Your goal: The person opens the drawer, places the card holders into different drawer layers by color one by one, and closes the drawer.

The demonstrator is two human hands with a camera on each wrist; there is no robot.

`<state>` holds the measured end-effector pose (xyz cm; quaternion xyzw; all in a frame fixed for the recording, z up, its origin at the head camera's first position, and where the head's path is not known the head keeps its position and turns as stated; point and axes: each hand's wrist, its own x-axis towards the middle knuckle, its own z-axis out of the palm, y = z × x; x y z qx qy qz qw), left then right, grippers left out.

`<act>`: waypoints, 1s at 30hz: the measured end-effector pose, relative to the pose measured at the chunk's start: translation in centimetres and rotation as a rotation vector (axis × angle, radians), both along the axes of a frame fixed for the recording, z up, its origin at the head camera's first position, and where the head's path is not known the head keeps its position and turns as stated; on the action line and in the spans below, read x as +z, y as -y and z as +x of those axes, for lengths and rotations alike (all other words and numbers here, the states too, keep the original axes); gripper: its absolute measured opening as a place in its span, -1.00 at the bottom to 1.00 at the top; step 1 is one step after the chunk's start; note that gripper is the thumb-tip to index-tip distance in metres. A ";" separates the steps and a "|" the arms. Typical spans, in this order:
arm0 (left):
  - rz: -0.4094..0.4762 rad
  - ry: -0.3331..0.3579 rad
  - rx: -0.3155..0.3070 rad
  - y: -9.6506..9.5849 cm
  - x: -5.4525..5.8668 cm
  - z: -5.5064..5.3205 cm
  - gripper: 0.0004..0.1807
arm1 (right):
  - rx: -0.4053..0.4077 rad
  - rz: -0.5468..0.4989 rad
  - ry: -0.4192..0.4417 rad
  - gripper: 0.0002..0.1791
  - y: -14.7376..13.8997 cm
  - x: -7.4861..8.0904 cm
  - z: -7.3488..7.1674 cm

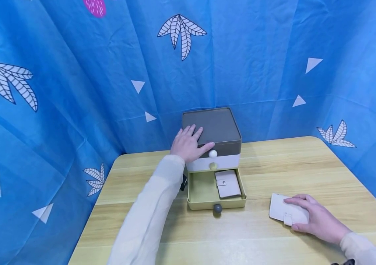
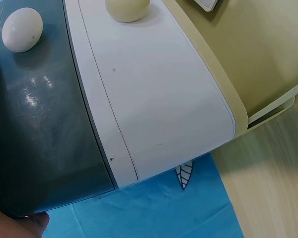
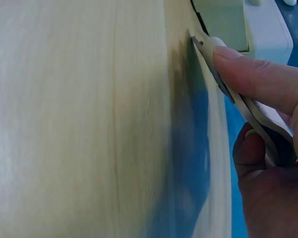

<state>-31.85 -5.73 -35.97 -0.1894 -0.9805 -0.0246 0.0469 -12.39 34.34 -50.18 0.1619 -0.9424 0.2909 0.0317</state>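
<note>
A small desktop drawer box (image 1: 217,125) has a dark grey top tier, a white middle tier and a yellow-green bottom drawer (image 1: 201,187) that is pulled out. My left hand (image 1: 188,145) rests on its top front corner, fingers spread and thumb by the white knob (image 1: 212,154). Inside the drawer, on the right, lies a pale wallet (image 1: 230,187) with a snap strap. To the right of the box, my right hand (image 1: 323,221) pinches a second white wallet (image 1: 281,209) between thumb and fingers; the right wrist view shows this wallet (image 3: 248,111) edge-on above the tabletop.
The light wooden table (image 1: 241,239) has a rounded far corner at the right. Blue patterned cloth (image 1: 257,66) hangs behind the box and along both sides. A dark round knob (image 1: 217,208) sticks out from the front of the bottom drawer.
</note>
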 end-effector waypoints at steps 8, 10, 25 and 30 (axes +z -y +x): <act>-0.003 -0.009 -0.002 -0.1 0.1 0.1 0.04 | -0.041 -0.100 0.079 -0.26 -0.1 0.2 0.0; -0.007 -0.010 -0.002 -0.1 0.1 0.1 0.04 | -0.038 -0.136 0.103 -0.30 -0.1 0.2 -0.1; -0.004 -0.006 -0.001 -0.1 0.1 0.0 0.04 | -0.028 -0.441 0.385 -0.37 -0.6 0.1 -0.4; -0.006 -0.002 0.000 -0.1 0.2 0.0 0.04 | -0.109 -0.510 0.453 -0.33 -0.6 -0.2 -0.6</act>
